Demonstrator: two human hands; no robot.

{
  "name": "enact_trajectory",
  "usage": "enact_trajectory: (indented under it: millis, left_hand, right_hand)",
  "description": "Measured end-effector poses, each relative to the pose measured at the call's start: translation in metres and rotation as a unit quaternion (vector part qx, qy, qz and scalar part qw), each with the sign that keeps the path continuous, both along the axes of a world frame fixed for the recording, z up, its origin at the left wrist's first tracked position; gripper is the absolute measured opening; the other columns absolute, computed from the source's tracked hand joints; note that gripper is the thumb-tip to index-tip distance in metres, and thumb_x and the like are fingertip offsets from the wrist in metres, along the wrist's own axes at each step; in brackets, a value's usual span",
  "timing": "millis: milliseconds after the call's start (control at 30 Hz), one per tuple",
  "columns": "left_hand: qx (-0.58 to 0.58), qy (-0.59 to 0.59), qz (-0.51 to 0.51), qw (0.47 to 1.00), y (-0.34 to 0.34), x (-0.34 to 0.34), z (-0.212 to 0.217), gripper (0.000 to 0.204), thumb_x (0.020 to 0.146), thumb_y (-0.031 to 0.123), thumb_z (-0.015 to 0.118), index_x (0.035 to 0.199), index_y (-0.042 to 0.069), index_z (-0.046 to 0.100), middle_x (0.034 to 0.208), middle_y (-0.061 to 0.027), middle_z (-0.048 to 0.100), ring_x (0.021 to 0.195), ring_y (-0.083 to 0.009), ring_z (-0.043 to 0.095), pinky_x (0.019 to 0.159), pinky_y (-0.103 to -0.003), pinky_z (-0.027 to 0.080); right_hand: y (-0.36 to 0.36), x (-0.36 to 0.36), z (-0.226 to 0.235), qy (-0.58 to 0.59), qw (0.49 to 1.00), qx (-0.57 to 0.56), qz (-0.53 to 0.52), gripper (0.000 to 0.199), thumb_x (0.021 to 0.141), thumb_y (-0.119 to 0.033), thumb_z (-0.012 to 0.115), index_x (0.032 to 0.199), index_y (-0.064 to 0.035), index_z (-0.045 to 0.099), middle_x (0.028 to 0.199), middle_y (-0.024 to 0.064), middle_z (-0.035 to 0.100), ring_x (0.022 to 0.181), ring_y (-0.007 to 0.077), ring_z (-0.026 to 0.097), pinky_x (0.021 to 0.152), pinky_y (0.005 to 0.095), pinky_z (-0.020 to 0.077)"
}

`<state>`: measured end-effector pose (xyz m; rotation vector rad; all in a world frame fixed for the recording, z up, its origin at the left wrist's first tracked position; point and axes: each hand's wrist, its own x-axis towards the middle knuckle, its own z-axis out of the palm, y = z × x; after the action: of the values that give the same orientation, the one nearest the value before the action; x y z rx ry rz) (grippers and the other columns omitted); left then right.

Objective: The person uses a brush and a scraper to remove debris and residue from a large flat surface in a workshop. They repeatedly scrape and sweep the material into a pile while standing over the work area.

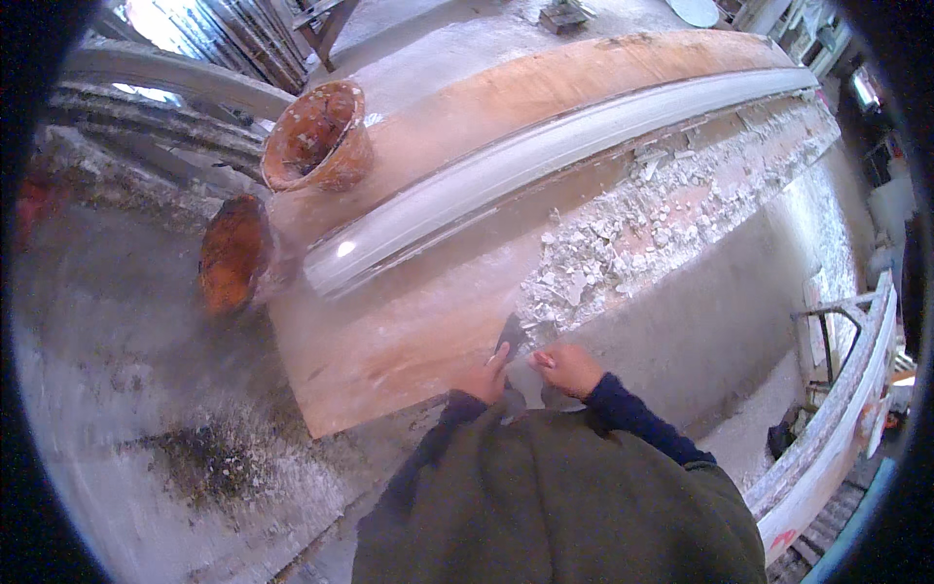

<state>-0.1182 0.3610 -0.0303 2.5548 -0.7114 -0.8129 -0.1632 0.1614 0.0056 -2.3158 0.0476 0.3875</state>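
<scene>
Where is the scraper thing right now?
In the head view, the scraper sits low in the middle, gripped by both hands, left and right, with its blade on the long board beside the white rubble.

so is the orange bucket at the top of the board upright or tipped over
Upright, leaning slightly. The orange bucket stands on its base at the board's far end with its open mouth facing up, and its inner wall is visible. Whether anything is inside, cannot tell.

We see no packages, labels or screens anywhere around the long workbench. We cannot tell whether the faint red marks on the pale panel [827, 467] leaning at the lower right edge are a sign; they are too small and blurred
</scene>
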Motion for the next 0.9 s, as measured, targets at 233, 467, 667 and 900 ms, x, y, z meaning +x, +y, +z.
enact_trajectory:
  millis: [233, 467, 667, 900]
  left_hand:
    - [-0.080, -0.024, -0.008, 0.996, 0.043, -0.048, -0.096, 0.048, 0.083, 0.023, 0.046, 0.130, 0.017, 0.035, 0.096, -0.0247, 0.054, 0.075, -0.0401, 0.056, 0.065, -0.048, 0.046]
    - [-0.054, -0.007, -0.084, 0.995, 0.008, -0.003, -0.068, 0.047, 0.084, 0.021, 0.046, 0.130, 0.015, 0.035, 0.094, -0.0237, 0.055, 0.073, -0.0403, 0.057, 0.059, -0.047, 0.046]
    - [-0.016, -0.006, -0.044, 0.999, 0.036, -0.008, 0.046, 0.043, 0.085, 0.025, 0.045, 0.126, 0.014, 0.039, 0.085, -0.0205, 0.059, 0.077, -0.0374, 0.058, 0.061, -0.045, 0.046]
    - [-0.081, 0.011, -0.090, 0.993, 0.018, 0.014, 0.015, 0.037, 0.085, 0.030, 0.044, 0.121, 0.020, 0.044, 0.086, -0.0186, 0.059, 0.078, -0.0363, 0.057, 0.066, -0.045, 0.045]
  right_hand:
    - [0.061, -0.019, -0.043, 0.006, 0.968, 0.204, -0.149, 0.039, 0.084, -0.040, 0.049, 0.076, -0.0035, 0.059, 0.057, 0.0081, 0.057, 0.050, 0.0184, 0.055, 0.048, 0.0316, 0.0418]
    - [0.077, -0.001, -0.063, 0.150, 0.802, 0.397, -0.421, 0.033, 0.085, -0.035, 0.051, 0.068, -0.0066, 0.055, 0.053, -0.0005, 0.050, 0.044, 0.0106, 0.046, 0.041, 0.0260, 0.0334]
    - [0.126, -0.034, -0.114, -0.022, 0.916, 0.288, -0.277, 0.029, 0.085, -0.033, 0.051, 0.071, -0.0088, 0.055, 0.051, -0.0028, 0.045, 0.041, 0.0086, 0.039, 0.037, 0.0233, 0.0273]
    - [0.121, -0.013, -0.106, 0.040, 0.790, 0.466, -0.397, 0.029, 0.085, -0.035, 0.051, 0.066, -0.0127, 0.050, 0.050, -0.0012, 0.045, 0.037, 0.0087, 0.037, 0.034, 0.0228, 0.0266]
